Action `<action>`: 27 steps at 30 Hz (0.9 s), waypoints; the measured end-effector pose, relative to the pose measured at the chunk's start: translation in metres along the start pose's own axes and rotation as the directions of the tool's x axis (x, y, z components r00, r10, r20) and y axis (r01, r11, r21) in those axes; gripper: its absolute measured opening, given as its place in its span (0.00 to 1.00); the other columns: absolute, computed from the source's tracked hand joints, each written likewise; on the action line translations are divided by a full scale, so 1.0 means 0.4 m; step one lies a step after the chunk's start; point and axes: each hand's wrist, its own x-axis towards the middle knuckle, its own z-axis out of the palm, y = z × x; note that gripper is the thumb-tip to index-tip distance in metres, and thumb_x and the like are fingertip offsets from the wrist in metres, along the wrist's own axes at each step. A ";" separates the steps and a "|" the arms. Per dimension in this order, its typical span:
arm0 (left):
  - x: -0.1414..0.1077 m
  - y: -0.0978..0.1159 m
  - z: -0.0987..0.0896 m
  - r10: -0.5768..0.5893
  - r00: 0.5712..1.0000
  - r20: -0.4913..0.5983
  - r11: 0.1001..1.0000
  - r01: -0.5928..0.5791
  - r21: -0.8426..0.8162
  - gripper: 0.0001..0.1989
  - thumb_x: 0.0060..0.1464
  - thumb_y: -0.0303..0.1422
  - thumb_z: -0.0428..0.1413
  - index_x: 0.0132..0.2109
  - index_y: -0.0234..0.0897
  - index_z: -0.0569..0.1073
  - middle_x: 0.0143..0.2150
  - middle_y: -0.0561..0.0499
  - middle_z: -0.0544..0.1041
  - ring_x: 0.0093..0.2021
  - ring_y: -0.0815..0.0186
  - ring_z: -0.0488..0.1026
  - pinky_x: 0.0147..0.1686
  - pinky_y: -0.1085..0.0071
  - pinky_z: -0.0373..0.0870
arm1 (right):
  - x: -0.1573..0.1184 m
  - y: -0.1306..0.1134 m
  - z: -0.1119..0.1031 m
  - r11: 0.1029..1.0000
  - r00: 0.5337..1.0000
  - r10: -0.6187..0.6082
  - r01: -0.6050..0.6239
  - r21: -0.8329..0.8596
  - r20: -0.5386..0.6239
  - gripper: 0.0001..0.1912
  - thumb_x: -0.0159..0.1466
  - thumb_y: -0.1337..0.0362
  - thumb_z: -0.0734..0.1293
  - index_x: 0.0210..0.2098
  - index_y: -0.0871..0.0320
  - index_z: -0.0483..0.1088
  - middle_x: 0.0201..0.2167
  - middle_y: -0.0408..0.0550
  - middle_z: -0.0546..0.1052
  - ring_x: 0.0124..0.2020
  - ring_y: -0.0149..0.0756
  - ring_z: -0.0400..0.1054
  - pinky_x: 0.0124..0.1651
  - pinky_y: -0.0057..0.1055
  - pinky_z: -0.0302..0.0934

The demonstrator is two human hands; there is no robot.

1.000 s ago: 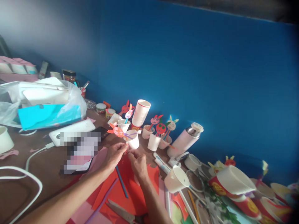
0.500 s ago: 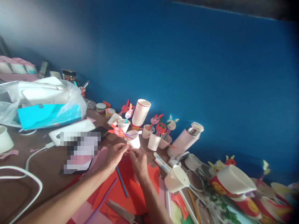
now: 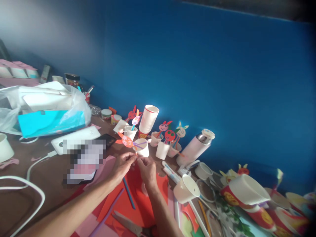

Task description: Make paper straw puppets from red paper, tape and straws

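Observation:
My left hand and my right hand meet fingertip to fingertip above red paper sheets, pinching a tiny red paper piece between them. Just beyond the fingers stands a small white cup with an orange bunny-face cutout on a purple straw. A blue straw lies on the red paper under my wrists. Scissors lie near the bottom edge.
More small cups with bunny cutouts, a stack of white cups and a pink flask line the blue wall. A tipped cup and printed cups lie right. A bagged box, tablet and white cable lie left.
Both hands have risen slightly toward the cup, fingertips staying together; the cup with the orange bunny sits a little nearer the fingers.

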 end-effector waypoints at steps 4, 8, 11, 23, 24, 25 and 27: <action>0.005 -0.005 -0.001 -0.017 1.000 0.015 1.000 0.018 -0.021 0.21 0.36 0.47 0.64 0.31 0.33 0.77 0.21 0.54 0.73 0.23 0.69 0.67 0.24 0.75 0.64 | 0.000 0.006 -0.001 1.000 1.000 -0.002 0.002 0.017 0.011 0.15 0.59 0.58 0.65 0.23 0.61 0.75 0.19 0.41 0.74 0.21 0.30 0.62 0.26 0.24 0.54; 0.007 -0.009 -0.003 -0.033 0.999 0.039 0.999 0.035 -0.037 0.18 0.38 0.45 0.63 0.31 0.32 0.78 0.20 0.55 0.71 0.22 0.70 0.67 0.24 0.75 0.64 | -0.001 0.008 -0.001 0.999 1.000 -0.002 0.002 0.035 0.005 0.14 0.59 0.59 0.65 0.24 0.61 0.76 0.19 0.41 0.74 0.22 0.31 0.63 0.26 0.24 0.55; 0.008 -0.013 -0.006 -0.038 0.998 0.059 0.998 0.041 -0.043 0.18 0.40 0.44 0.61 0.32 0.32 0.78 0.24 0.52 0.74 0.24 0.69 0.68 0.25 0.74 0.66 | -0.001 0.008 -0.002 0.999 1.000 0.000 0.001 0.045 -0.019 0.13 0.58 0.59 0.64 0.25 0.61 0.76 0.20 0.42 0.75 0.23 0.32 0.65 0.26 0.25 0.56; 0.009 -0.015 -0.005 0.059 0.997 0.044 0.992 -0.063 0.105 0.19 0.43 0.47 0.60 0.31 0.33 0.77 0.22 0.53 0.72 0.23 0.68 0.67 0.23 0.74 0.62 | -0.001 0.010 -0.001 0.999 1.000 -0.028 0.029 0.018 -0.008 0.15 0.61 0.59 0.63 0.27 0.61 0.77 0.22 0.43 0.77 0.25 0.34 0.67 0.29 0.26 0.58; 0.010 -0.017 -0.005 0.076 0.997 0.034 0.989 -0.079 0.123 0.19 0.42 0.47 0.60 0.30 0.33 0.77 0.22 0.53 0.72 0.23 0.68 0.67 0.23 0.75 0.61 | -0.003 0.009 -0.002 0.999 0.999 -0.035 0.035 0.005 -0.005 0.15 0.61 0.58 0.63 0.27 0.61 0.77 0.22 0.42 0.76 0.25 0.33 0.66 0.29 0.26 0.58; 0.012 -0.018 -0.004 0.093 0.995 0.024 0.986 -0.095 0.140 0.19 0.42 0.47 0.60 0.30 0.34 0.77 0.22 0.54 0.72 0.23 0.68 0.67 0.23 0.75 0.61 | -0.005 0.006 -0.002 0.999 0.999 -0.044 0.043 -0.009 -0.001 0.15 0.61 0.58 0.63 0.26 0.60 0.77 0.22 0.42 0.76 0.25 0.33 0.66 0.29 0.26 0.57; 0.016 -0.020 -0.006 0.123 0.992 0.009 0.977 -0.122 0.174 0.18 0.42 0.47 0.60 0.29 0.34 0.76 0.21 0.54 0.72 0.23 0.68 0.66 0.24 0.74 0.60 | -0.010 0.000 -0.002 0.997 0.998 -0.064 0.064 -0.041 0.006 0.15 0.61 0.60 0.63 0.26 0.59 0.78 0.21 0.41 0.75 0.25 0.33 0.65 0.29 0.25 0.56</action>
